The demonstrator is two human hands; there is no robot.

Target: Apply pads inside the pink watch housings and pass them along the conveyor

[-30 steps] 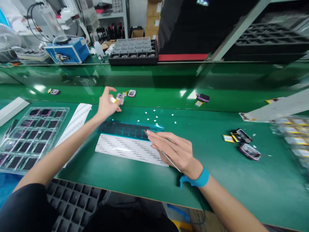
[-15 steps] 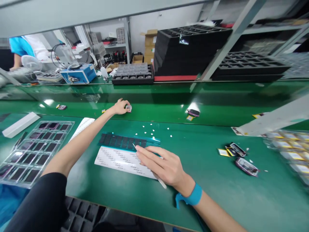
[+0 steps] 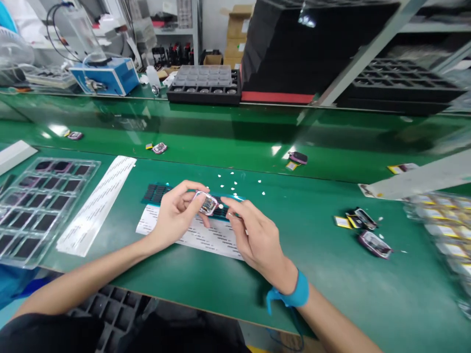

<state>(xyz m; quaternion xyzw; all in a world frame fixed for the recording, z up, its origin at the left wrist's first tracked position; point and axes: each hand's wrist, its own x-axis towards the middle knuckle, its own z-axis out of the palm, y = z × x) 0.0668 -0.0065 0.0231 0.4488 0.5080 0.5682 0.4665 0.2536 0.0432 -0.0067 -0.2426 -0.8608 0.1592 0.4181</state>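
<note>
My left hand (image 3: 179, 212) is closed around a small open device housing (image 3: 206, 203), thumb on its near edge, with circuit parts showing inside. My right hand (image 3: 255, 235) is just right of the housing, thumb and forefinger bent together. What those fingers hold, if anything, cannot be made out. A small white dot (image 3: 221, 206) shows between the housing and the right fingertips. Both hands are over a blue sheet of dark pads (image 3: 156, 192) and a printed white backing sheet (image 3: 147, 219), which they partly cover. A blue wrist strap (image 3: 297, 292) circles my right wrist.
Small white stickers (image 3: 235, 183) dot the green bench. A clear tray of dark screens (image 3: 47, 206) and a long paper strip (image 3: 97, 206) lie left. At right are opened housings (image 3: 374, 243), a yellow-edged battery (image 3: 342, 221) and a battery tray (image 3: 447, 230). More devices (image 3: 159, 147) sit on the back strip.
My left hand has drawn back from the far green strip to the middle with a device housing. The white stick seen in my right hand earlier no longer shows. The view has tilted down.
</note>
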